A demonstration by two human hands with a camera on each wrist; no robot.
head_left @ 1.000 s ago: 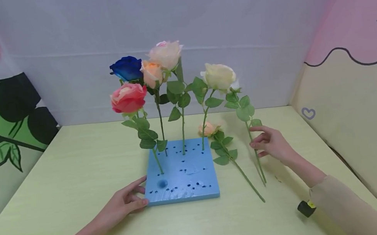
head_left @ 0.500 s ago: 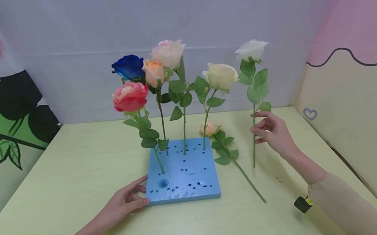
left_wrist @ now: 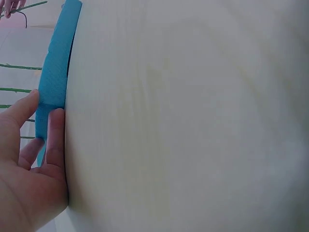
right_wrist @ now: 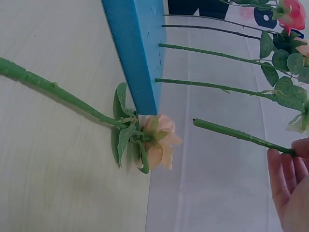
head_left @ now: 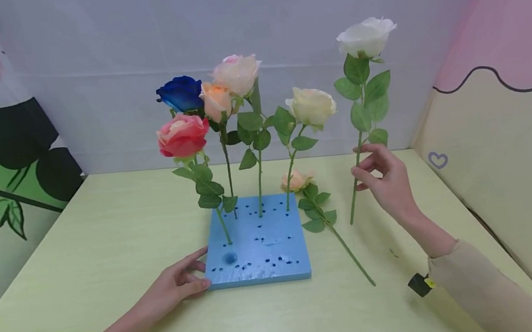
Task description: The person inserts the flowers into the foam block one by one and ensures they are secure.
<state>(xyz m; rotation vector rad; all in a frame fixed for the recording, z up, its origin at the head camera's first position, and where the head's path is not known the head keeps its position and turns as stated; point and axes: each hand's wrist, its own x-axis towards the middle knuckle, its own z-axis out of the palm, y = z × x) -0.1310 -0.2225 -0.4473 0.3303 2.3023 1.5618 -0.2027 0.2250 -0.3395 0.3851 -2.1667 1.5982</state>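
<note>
A blue foam block [head_left: 279, 241] with many small holes lies on the table. Several artificial roses stand in it: a coral-pink rose [head_left: 183, 135], a blue rose [head_left: 181, 93], a peach rose [head_left: 216, 100], a pale pink rose [head_left: 237, 75] and a cream rose [head_left: 312, 106]. My left hand [head_left: 175, 281] rests against the block's near left corner, thumb and fingers on its sides. To the right of the block, my right hand [head_left: 388, 179] pinches the stem of a white rose [head_left: 367, 38] held upright, its lower tip [right_wrist: 205, 123] free in the air.
On the table [head_left: 120, 226], another peach rose [head_left: 350, 252] lies right of the block, its head near the block's far right corner. A small black object [head_left: 419, 285] with a yellow mark sits by the right sleeve. A pale cloth wall [head_left: 108, 118] stands behind.
My right hand has lifted the white rose from its low, leaning position and brought it upright and higher. The left hand and the block have stayed in place.
</note>
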